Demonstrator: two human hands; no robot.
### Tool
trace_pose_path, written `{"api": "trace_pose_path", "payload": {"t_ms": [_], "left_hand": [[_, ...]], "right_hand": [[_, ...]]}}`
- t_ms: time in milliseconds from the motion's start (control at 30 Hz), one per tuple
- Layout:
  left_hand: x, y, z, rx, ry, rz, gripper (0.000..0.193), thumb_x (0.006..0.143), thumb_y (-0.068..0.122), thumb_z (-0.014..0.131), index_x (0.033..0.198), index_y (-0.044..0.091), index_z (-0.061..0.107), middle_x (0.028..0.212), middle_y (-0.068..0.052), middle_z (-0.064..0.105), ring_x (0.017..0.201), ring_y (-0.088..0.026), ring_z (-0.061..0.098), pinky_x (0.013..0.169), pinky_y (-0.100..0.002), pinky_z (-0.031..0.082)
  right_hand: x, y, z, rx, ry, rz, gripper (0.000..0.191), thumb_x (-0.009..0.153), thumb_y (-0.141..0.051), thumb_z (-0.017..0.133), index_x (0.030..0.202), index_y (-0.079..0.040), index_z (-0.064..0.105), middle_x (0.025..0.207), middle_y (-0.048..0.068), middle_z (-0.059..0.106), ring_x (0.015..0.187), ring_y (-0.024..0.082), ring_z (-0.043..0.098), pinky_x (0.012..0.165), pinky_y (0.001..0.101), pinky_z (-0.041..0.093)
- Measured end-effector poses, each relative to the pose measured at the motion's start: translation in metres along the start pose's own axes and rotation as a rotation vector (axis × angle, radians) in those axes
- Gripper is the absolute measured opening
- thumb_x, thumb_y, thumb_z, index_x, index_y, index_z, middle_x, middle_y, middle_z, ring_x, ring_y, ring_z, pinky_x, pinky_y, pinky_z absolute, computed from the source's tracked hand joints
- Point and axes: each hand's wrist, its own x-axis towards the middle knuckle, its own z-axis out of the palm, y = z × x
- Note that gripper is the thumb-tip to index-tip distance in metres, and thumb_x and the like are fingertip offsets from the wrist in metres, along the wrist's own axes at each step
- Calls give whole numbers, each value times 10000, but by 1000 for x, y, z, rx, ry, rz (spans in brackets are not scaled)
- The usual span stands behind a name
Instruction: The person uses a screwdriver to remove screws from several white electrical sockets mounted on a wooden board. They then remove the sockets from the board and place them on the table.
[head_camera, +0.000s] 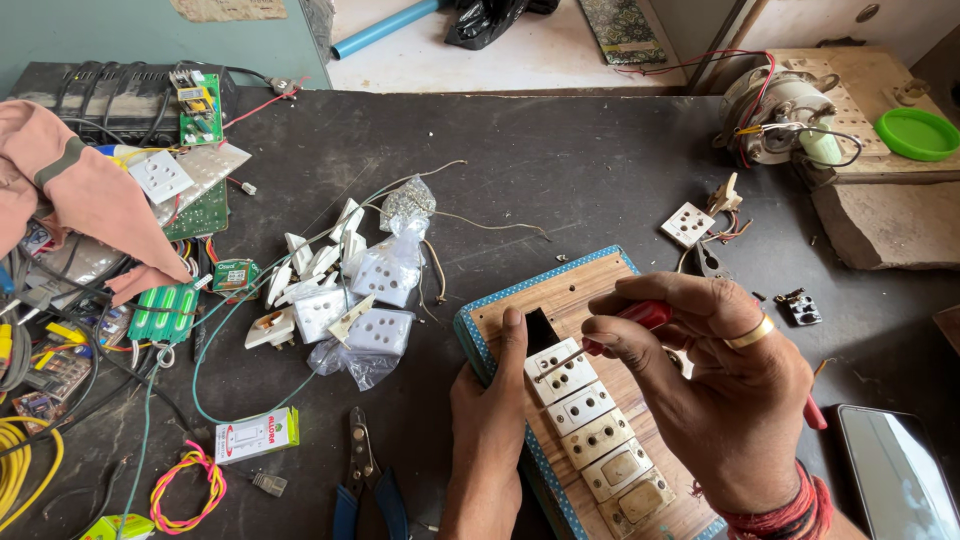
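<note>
Under your right hand (725, 390) the grip is closed on a red-handled screwdriver (640, 316) — its shaft slants down-left to the top socket (560, 370) of the wooden switchboard (575, 295); your left hand (490, 410) clasps the board's near edge on the counter (560, 170).

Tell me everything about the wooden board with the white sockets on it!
The rectangular wooden board with a blue dotted edge lies tilted on the dark worktable. A row of white and cream sockets and switches runs down it, with one dark empty cut-out above them. The left hand steadies its edge, thumb on the board. The right hand holds a red-handled screwdriver whose tip meets the top socket.
</note>
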Motion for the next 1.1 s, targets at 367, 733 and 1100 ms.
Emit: {"api": "trace_pose_path", "payload": {"t_ms": [367,733,1100], "left_hand": [[-1,-1,0,-21,-6,16,840,841,710,568,1408,90,544,1298,-119,678,1313,-231,625,1149,-435,430],[-6,-1,3,-34,4,-31,808,870,687,560,1428,105,502,1299,-121,683,1269,-229,660,1087,-412,503],[-11,2,4,-49,25,-22,779,887,663,598,1416,97,522,1290,-97,691,1238,-207,667,1046,-376,521]], "right_hand": [[0,3,2,-55,37,29,322,889,29,746,1174,77,603,1106,169,728,993,191,767,863,298,687],[11,-16,5,-353,-4,-79,381,865,-3,808,1230,-15,701,982,81,713,868,134,770,732,225,646],[19,-16,-2,56,-235,139,419,937,26,670,1351,-40,664,1116,103,773,943,141,739,848,260,633]]}}
